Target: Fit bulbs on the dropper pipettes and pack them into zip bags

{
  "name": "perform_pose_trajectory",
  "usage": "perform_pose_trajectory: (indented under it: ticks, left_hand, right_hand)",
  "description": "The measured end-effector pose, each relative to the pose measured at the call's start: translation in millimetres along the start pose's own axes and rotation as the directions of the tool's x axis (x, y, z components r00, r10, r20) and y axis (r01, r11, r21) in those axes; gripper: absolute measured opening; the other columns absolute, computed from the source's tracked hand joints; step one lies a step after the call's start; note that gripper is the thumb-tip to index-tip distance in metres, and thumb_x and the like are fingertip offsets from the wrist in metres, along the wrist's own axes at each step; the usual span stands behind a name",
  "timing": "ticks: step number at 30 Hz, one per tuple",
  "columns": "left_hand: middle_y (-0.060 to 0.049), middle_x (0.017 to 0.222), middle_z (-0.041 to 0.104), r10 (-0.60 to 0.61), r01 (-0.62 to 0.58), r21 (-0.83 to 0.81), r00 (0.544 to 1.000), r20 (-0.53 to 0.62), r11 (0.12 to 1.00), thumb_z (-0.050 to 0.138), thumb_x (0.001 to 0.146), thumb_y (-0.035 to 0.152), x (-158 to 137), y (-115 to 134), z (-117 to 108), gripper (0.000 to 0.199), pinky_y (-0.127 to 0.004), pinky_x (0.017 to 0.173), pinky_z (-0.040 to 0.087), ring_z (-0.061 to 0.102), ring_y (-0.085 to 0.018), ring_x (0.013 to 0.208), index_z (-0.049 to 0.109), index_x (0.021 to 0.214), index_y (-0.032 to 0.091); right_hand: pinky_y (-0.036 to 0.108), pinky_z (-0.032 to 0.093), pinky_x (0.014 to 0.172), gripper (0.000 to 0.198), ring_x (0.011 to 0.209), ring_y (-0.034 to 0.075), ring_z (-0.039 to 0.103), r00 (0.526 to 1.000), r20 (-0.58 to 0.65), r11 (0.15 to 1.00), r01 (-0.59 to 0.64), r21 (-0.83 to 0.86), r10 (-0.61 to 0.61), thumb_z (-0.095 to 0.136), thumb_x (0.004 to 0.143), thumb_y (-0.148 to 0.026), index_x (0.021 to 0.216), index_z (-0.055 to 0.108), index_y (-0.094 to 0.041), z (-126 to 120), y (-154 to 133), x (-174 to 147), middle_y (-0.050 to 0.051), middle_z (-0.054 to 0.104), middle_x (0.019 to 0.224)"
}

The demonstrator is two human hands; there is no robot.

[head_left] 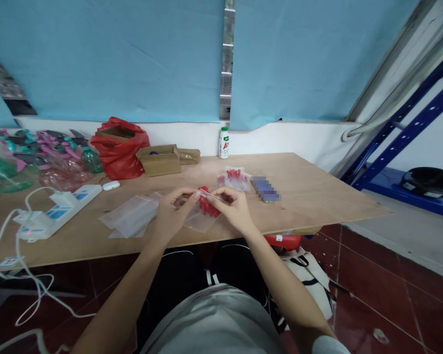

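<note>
Between my two hands hangs a clear plastic bag (199, 222) with several small red pieces (209, 208) in it; their kind is too small to tell. My left hand (175, 209) pinches the bag's top edge between thumb and finger. On the other side, my right hand (233, 206) grips the same edge. To the left of my left hand lies a stack of flat clear plastic bags (135, 215). Just beyond my right hand are filled bags (234, 179) with red pieces showing through.
A phone (266, 189) lies to the right, a white bottle (224, 143) at the back. Further left are a cardboard box (159, 161), a red plastic bag (121, 152), spray bottles (64, 167) and a power strip (59, 212) with white cables. The wooden table (317, 196) ends near my lap.
</note>
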State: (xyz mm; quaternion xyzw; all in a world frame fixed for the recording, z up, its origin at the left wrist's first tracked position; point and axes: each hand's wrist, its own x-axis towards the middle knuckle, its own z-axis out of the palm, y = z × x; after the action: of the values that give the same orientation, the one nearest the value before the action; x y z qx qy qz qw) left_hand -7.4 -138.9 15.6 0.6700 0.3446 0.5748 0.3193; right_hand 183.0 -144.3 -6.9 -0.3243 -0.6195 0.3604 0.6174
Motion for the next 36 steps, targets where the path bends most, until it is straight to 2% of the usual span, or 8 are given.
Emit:
perform_pose_trajectory:
  ticks: [3, 7, 12, 19, 22, 27, 31, 36]
  left_hand:
    - [-0.005, 0.094, 0.08, -0.01, 0.01, -0.002, 1.0, -0.017, 1.0, 0.079, 0.092, 0.04, -0.5, -2.1, 0.4, 0.019, -0.029, 0.076, 0.055, 0.07, -0.019, 0.083, 0.082, 0.092, 0.021]
    - [-0.004, 0.089, 0.078, -0.021, 0.017, -0.046, 0.997, -0.078, 0.999, 0.078, 0.093, 0.042, -2.5, -4.6, 5.6, 0.021, -0.028, 0.075, 0.055, 0.07, -0.018, 0.081, 0.081, 0.094, 0.021]
    - [-0.004, 0.091, 0.079, -0.032, 0.026, -0.062, 0.995, -0.099, 0.998, 0.079, 0.093, 0.042, -5.1, -5.4, 13.5, 0.02, -0.028, 0.076, 0.055, 0.071, -0.018, 0.082, 0.08, 0.092, 0.022]
    - [-0.003, 0.094, 0.078, 0.03, -0.028, 0.019, 0.994, -0.102, 0.999, 0.076, 0.095, 0.039, -6.6, -7.4, 12.7, 0.016, -0.026, 0.076, 0.055, 0.071, -0.018, 0.087, 0.08, 0.093, 0.024]
    - [-0.003, 0.095, 0.078, 0.07, -0.064, 0.06, 0.992, -0.105, 0.996, 0.077, 0.094, 0.039, -6.2, -7.3, 12.1, 0.016, -0.027, 0.076, 0.055, 0.071, -0.018, 0.09, 0.081, 0.092, 0.024]
    - [-0.004, 0.095, 0.078, 0.05, -0.047, 0.03, 0.993, -0.11, 0.998, 0.076, 0.095, 0.039, -6.4, -12.2, 14.8, 0.017, -0.027, 0.08, 0.057, 0.073, -0.018, 0.088, 0.079, 0.093, 0.022]
    - [-0.003, 0.092, 0.078, 0.067, -0.064, 0.025, 0.99, -0.126, 0.998, 0.074, 0.096, 0.041, -7.7, -17.5, 16.9, 0.02, -0.026, 0.077, 0.058, 0.073, -0.016, 0.083, 0.078, 0.094, 0.021]
    - [-0.002, 0.088, 0.074, 0.176, -0.169, 0.091, 0.981, -0.085, 0.981, 0.071, 0.099, 0.037, -8.2, -15.1, 16.0, 0.018, -0.024, 0.071, 0.057, 0.069, -0.014, 0.079, 0.076, 0.092, 0.021]
  right_hand:
    - [0.033, 0.058, 0.081, 0.021, 0.083, 0.02, 0.074, 0.999, -0.017, 0.999, 0.032, -0.033, -0.033, 0.082, 0.09, -0.044, 0.093, 0.081, -0.023, -0.5, -2.5, -1.1, 0.005, 0.081, 0.093]
    - [0.037, 0.059, 0.089, 0.029, 0.096, 0.023, 0.075, 0.986, -0.054, 0.974, 0.143, -0.177, -0.155, 0.081, 0.092, -0.04, 0.117, 0.077, -0.027, -2.5, -12.5, -3.6, 0.007, 0.08, 0.114]
    - [0.044, 0.056, 0.103, 0.008, 0.115, 0.027, 0.071, 0.939, 0.032, 0.867, 0.329, -0.376, -0.342, 0.074, 0.098, -0.033, 0.101, 0.077, -0.027, -5.3, -25.1, -5.1, 0.008, 0.076, 0.117]
    - [0.047, 0.052, 0.107, 0.011, 0.117, 0.029, 0.068, 0.917, 0.032, 0.801, 0.364, -0.474, -0.398, 0.069, 0.102, -0.032, 0.101, 0.078, -0.029, -6.4, -23.9, -6.3, 0.009, 0.073, 0.122]
    - [0.047, 0.051, 0.107, 0.012, 0.117, 0.028, 0.067, 0.921, 0.033, 0.805, 0.355, -0.476, -0.387, 0.066, 0.104, -0.031, 0.103, 0.077, -0.028, -6.4, -25.2, -6.4, 0.009, 0.073, 0.121]
    - [0.042, 0.054, 0.101, 0.012, 0.111, 0.026, 0.07, 0.945, 0.051, 0.855, 0.315, -0.412, -0.324, 0.065, 0.105, -0.031, 0.103, 0.075, -0.025, -5.8, -27.0, -6.2, 0.008, 0.075, 0.116]
    - [0.034, 0.056, 0.087, 0.013, 0.091, 0.021, 0.073, 0.977, 0.053, 0.933, 0.213, -0.292, -0.207, 0.071, 0.101, -0.035, 0.104, 0.074, -0.023, -5.0, -22.1, -5.9, 0.005, 0.078, 0.1]
    - [0.031, 0.056, 0.082, 0.024, 0.085, 0.019, 0.073, 0.996, 0.049, 0.982, 0.075, -0.171, -0.068, 0.076, 0.096, -0.039, 0.112, 0.075, -0.021, -4.9, -14.6, -4.3, 0.003, 0.079, 0.094]
